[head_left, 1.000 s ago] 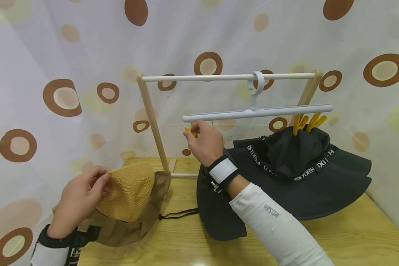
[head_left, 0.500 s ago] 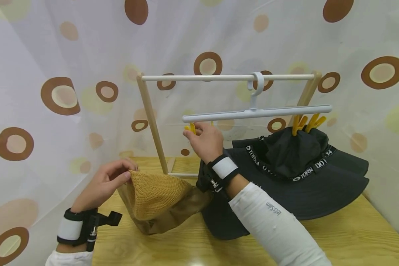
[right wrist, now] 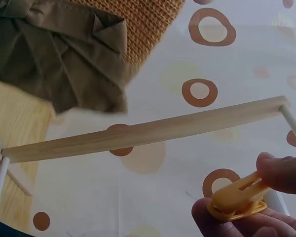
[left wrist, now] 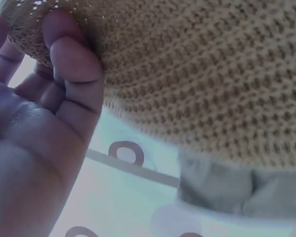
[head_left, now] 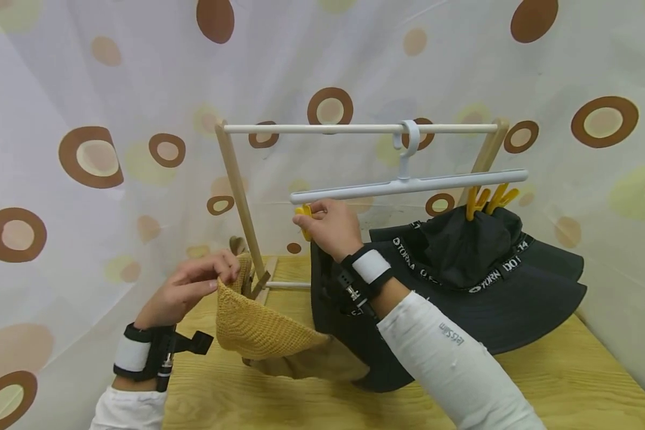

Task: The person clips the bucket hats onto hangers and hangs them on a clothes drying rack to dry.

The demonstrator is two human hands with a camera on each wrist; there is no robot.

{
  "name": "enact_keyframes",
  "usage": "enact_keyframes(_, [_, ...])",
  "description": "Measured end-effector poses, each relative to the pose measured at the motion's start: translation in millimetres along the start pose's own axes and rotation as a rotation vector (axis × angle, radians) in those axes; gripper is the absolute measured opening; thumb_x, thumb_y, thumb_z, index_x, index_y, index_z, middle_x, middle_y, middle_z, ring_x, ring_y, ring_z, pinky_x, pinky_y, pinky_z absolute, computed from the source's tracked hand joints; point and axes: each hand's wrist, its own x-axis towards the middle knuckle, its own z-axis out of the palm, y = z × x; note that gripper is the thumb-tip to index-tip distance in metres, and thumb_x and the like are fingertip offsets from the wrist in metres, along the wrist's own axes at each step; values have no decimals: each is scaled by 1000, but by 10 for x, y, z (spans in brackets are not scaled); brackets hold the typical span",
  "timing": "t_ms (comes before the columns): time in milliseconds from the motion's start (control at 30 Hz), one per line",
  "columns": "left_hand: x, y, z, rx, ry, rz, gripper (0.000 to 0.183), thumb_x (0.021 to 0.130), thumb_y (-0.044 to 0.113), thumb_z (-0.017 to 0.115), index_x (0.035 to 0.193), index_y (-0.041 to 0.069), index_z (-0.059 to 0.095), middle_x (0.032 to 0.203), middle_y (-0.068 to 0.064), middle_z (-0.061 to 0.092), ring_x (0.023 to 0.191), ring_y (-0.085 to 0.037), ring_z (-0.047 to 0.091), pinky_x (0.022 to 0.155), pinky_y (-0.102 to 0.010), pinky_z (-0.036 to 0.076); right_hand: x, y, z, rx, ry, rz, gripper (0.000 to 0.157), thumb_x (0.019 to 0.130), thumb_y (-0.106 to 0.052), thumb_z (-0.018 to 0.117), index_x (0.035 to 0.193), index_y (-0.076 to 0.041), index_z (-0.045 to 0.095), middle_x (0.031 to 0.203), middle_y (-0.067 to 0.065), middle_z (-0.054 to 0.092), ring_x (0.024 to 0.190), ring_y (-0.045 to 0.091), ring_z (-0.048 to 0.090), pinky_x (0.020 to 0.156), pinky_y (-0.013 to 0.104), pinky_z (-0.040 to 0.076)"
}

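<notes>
My left hand [head_left: 190,292] pinches the edge of a mustard knitted hat [head_left: 263,331] with a brown cloth brim, holding it tilted left of the rack. In the left wrist view the thumb and fingers grip the knit [left wrist: 197,84]. My right hand [head_left: 335,230] pinches a yellow clothespin [right wrist: 237,197] just under the left end of a white hanger [head_left: 408,186]. From the hanger's right end, yellow clothespins [head_left: 475,204] hold a black wide-brimmed hat [head_left: 489,316] by its crown. The right forearm covers part of that hat's brim.
The hanger hooks over the top bar of a wooden rack [head_left: 312,129], whose left post [head_left: 239,197] stands close behind the knitted hat. Below is a wood-grain table [head_left: 220,406]. A spotted curtain [head_left: 279,54] closes off the back.
My left hand has moved right with the knitted hat, whose brim now swings over toward the black hat. The right hand stays at the hanger's left end, the clothespin now showing more plainly.
</notes>
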Motion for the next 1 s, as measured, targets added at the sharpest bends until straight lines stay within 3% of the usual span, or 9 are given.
enact_keyframes(100, [111,-119,-10,-31,-7,11,29,89,-15,31,94,4,54,110,-3,55,103,-19,49,90,-29,42,17,7,-8,29,-4,8,42,91,-34,72,119,-3,68,116,15,73,106,26,71,76,33,56])
enact_keyframes(367, [387,-652,5,72,84,-230,13,99,-2,45,99,2,57,112,3,58,112,-11,54,92,-22,45,30,80,54,143,11,12,38,90,-29,74,115,-2,67,116,16,73,107,27,71,77,34,58])
enact_keyframes(500, [537,-845,1,161,139,-315,11,100,1,46,103,-3,56,112,3,57,99,-7,56,84,-24,48,26,102,79,197,6,21,36,90,-28,74,115,-3,67,116,15,73,107,27,71,78,34,58])
enact_keyframes(633, [687,-920,23,227,195,-374,18,102,5,47,111,-9,55,109,0,57,83,-10,57,76,-30,51,16,104,77,248,8,42,34,90,-27,73,114,-3,68,120,15,72,113,29,68,86,40,57])
enact_keyframes(767, [770,-932,61,227,248,-403,19,103,6,48,114,-8,55,99,1,57,79,-13,56,74,-30,49,13,97,89,334,-1,70,31,91,-24,72,114,-2,68,126,17,68,120,31,64,94,44,53])
enact_keyframes(1000, [841,-953,144,286,378,-445,16,101,7,52,110,-5,58,86,4,55,77,-17,53,70,-28,45,24,102,121,395,8,100,28,94,-23,68,115,-3,68,120,16,67,104,29,65,82,32,51])
